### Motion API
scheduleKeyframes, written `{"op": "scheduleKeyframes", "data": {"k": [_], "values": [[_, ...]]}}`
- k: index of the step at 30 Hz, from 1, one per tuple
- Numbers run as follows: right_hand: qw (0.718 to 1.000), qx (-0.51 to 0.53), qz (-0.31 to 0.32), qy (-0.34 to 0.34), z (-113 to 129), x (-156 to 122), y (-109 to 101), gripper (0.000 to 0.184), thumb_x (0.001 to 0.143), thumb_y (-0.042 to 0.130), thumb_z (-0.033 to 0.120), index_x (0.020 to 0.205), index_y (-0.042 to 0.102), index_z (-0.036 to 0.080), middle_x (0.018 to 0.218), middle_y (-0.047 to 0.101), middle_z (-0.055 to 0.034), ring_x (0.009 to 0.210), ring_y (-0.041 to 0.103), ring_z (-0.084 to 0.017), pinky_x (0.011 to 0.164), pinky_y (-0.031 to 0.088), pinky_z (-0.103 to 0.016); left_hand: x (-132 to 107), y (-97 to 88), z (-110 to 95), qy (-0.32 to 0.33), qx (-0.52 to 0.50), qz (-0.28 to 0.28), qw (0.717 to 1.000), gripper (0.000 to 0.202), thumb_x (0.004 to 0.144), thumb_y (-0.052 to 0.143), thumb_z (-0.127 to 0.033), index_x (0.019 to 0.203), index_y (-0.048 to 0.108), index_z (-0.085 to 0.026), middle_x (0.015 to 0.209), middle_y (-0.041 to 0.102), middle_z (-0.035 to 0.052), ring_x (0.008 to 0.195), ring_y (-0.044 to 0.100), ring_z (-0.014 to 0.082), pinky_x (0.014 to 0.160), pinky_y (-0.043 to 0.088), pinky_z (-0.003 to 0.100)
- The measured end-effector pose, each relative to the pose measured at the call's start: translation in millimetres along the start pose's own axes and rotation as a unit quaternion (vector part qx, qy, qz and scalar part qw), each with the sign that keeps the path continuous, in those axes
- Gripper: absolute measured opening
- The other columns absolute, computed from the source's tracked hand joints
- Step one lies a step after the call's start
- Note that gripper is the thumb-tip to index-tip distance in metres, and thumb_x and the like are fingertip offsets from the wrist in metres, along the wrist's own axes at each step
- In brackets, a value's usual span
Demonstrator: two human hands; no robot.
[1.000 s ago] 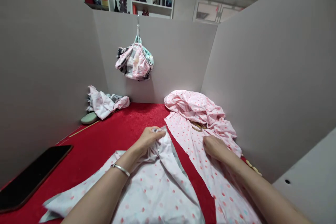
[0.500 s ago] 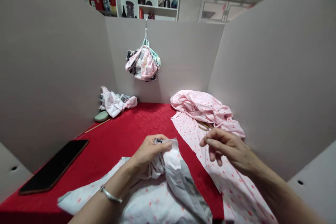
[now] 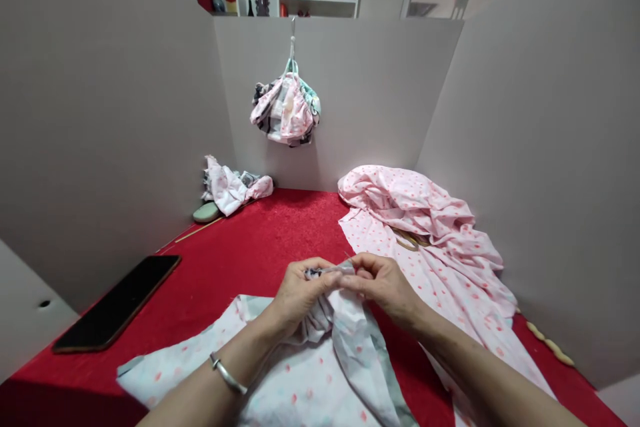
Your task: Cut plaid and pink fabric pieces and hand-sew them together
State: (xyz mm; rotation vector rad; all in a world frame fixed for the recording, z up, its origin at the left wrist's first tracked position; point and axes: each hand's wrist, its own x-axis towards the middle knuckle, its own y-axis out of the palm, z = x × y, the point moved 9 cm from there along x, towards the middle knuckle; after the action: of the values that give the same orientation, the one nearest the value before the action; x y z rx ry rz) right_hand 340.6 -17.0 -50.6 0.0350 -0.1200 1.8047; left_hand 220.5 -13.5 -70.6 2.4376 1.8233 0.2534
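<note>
White cotton fabric (image 3: 305, 380) with pink dots and a grey band lies in folds across the front of the red cloth. My left hand (image 3: 305, 290), a silver bangle at its wrist, is closed on a gathered edge of this fabric. Pinched at the same edge is my right hand (image 3: 383, 283), its fingertips meeting those of the left. A thin sewing needle (image 3: 348, 256) pokes up by the right fingertips, mostly hidden by fingers and cloth. Right of the hands, pink dotted fabric (image 3: 400, 197) is heaped, with scissors (image 3: 407, 240) partly under it.
A red cloth (image 3: 285, 233) covers the table between grey partitions. A phone (image 3: 120, 303) lies at left. Behind it are a green oval object (image 3: 206, 213) and fabric scraps (image 3: 230, 187). A bundle of gathered cloth pieces (image 3: 287, 110) hangs from a hook on the back panel.
My right hand has come left from above the pink fabric to the edge held by my left hand, and now pinches there. The view has shifted slightly.
</note>
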Motion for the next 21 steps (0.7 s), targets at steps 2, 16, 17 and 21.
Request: {"op": "scheduleKeyframes", "data": {"k": [2, 16, 17, 21], "values": [[0.999, -0.011, -0.024, -0.027, -0.5, -0.3, -4.4, 0.029, 0.068, 0.072, 0.041, 0.072, 0.065, 0.013, 0.056, 0.049, 0.0041, 0.052, 0.04, -0.008, 0.051, 0.032, -0.023, 0.3, -1.0, 0.4, -0.004, 0.013, -0.011, 1.0, 0.028, 0.063, 0.076, -0.04, 0.071, 0.068, -0.015, 0.063, 0.061, 0.001, 0.057, 0.051, 0.0106, 0.055, 0.036, 0.021], [0.957, -0.158, -0.086, -0.226, 23.3, -26.0, -11.9, 0.015, 0.082, 0.061, 0.03, 0.075, 0.069, 0.019, 0.063, 0.058, -0.0009, 0.056, 0.052, -0.013, 0.053, 0.039, -0.025, -6.8, -8.5, 0.5, -0.033, 0.061, -0.042, 0.997, 0.024, 0.058, 0.075, -0.029, 0.061, 0.055, -0.018, 0.053, 0.046, -0.0047, 0.049, 0.038, 0.009, 0.048, 0.028, 0.022], [0.948, -0.178, -0.085, -0.249, 26.9, -29.1, -10.6, 0.014, 0.082, 0.06, 0.028, 0.077, 0.069, 0.02, 0.062, 0.057, -0.0008, 0.056, 0.051, -0.013, 0.053, 0.039, -0.025, -7.0, -11.9, -7.4, 0.012, 0.088, -0.062, 0.994, 0.023, 0.058, 0.073, -0.024, 0.059, 0.051, -0.019, 0.054, 0.044, -0.0051, 0.051, 0.037, 0.0095, 0.05, 0.028, 0.023], [0.911, -0.231, -0.087, -0.332, 38.1, -42.0, -7.4, 0.011, 0.082, 0.059, 0.018, 0.084, 0.07, 0.02, 0.06, 0.052, 0.0004, 0.053, 0.048, -0.012, 0.05, 0.036, -0.025, -13.6, -12.5, -32.6, 0.155, 0.201, -0.082, 0.964, 0.023, 0.055, 0.056, -0.007, 0.053, 0.037, -0.021, 0.057, 0.039, -0.0048, 0.055, 0.035, 0.0109, 0.054, 0.027, 0.024]]}}
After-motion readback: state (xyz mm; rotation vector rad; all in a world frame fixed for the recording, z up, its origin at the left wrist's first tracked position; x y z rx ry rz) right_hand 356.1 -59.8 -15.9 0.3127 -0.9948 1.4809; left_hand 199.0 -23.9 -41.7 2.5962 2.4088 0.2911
